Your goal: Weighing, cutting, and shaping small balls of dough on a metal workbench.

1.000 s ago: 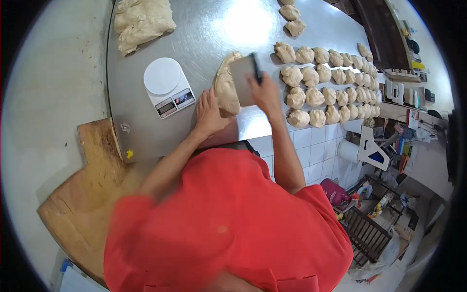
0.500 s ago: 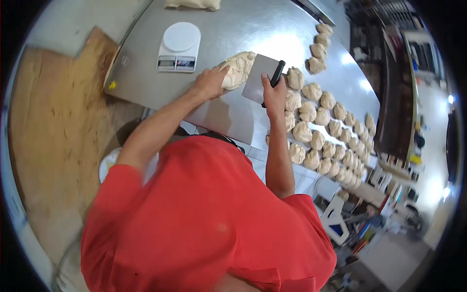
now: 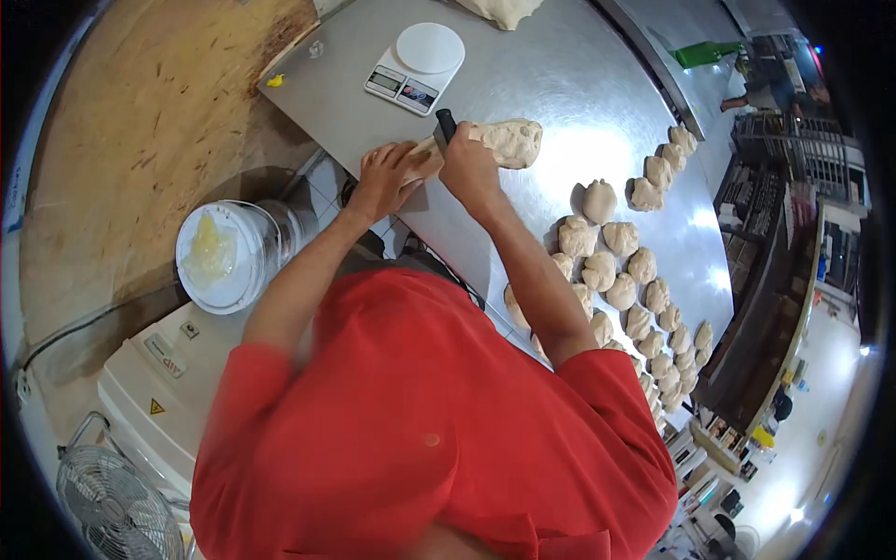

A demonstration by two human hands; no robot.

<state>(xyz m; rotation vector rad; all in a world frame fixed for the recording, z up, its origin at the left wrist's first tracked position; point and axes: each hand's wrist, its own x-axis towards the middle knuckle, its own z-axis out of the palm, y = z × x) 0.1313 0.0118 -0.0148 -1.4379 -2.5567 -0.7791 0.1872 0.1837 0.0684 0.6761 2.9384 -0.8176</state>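
Nearest, the person in the red shirt has both forearms reaching over the brushed-steel table. The left hand lies at the near end of the long, pale, floury dough piece, fingers bent and close together; whether they grip it or merely rest on it cannot be told. The right hand is clamped around the black handle of the flat metal scraper. Half a second ago its broad blade stood clear on the dough's right side; now the tool is over the dough, close to the left hand, the blade mostly hidden. The view has also swung, bringing in the white plastic bucket at left. Beyond the hands sits the white kitchen scale with a round plate. Rows of rounded, pale dough lumps lie to the right, and a green bottle is farthest off.
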